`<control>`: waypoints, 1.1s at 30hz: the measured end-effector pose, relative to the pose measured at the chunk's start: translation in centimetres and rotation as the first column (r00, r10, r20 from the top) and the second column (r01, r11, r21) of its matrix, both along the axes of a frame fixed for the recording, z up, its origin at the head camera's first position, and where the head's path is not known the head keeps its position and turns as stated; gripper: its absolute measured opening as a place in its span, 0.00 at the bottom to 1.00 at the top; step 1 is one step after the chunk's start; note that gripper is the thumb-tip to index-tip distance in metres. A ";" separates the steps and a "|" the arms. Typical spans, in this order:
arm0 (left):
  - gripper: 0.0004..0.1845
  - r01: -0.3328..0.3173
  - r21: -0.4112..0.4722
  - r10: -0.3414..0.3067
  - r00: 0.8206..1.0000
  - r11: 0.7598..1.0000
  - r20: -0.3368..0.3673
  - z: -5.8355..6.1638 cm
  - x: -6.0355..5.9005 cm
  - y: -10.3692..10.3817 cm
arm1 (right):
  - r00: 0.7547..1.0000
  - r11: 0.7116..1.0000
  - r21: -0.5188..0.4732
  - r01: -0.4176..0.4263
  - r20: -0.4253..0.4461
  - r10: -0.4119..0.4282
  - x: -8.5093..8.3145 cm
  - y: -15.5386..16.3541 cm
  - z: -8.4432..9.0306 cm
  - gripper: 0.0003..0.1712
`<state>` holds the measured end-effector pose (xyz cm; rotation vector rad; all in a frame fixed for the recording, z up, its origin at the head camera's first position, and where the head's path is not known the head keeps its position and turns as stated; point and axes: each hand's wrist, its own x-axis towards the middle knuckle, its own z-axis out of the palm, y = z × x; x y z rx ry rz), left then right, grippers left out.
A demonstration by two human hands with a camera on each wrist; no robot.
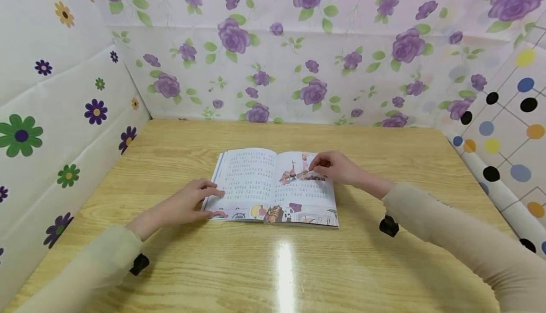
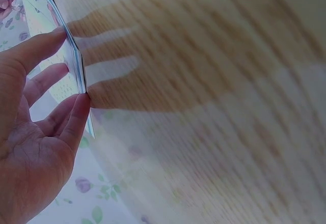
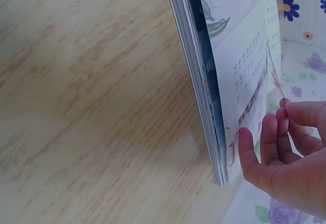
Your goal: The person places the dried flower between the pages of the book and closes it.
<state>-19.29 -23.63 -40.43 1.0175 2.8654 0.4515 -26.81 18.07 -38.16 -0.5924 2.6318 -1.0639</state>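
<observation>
Right hand (image 1: 334, 166) pinches a thin piece (image 3: 276, 77) with a reddish patch, too blurred to name, over the right page of an open book (image 1: 249, 175); left hand (image 1: 189, 202), fingers relaxed, rests at its left edge. The book lies mid-table (image 1: 234, 265), white pages lined with small text, a colourful picture at upper right, food-like drawings along the bottom.

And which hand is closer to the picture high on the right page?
Right: the right hand is over the picture; the left hand touches the outer edge of the left page.
</observation>
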 end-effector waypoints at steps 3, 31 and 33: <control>0.24 -0.008 -0.006 0.008 1.000 1.000 0.015 -0.1 0.0 0.0 | 1.000 1.000 -0.006 -0.017 -0.006 0.017 0.1 -0.1 -0.2 0.09; 0.24 0.004 0.001 -0.004 1.000 1.000 -0.005 -0.2 -0.2 -0.1 | 0.999 1.000 0.003 -0.008 -0.032 0.008 0.3 -0.8 -0.7 0.08; 0.24 0.006 0.001 -0.006 1.000 1.000 -0.007 -0.3 -0.2 -0.1 | 1.000 1.000 0.003 -0.004 -0.028 0.004 0.3 -0.8 -0.7 0.08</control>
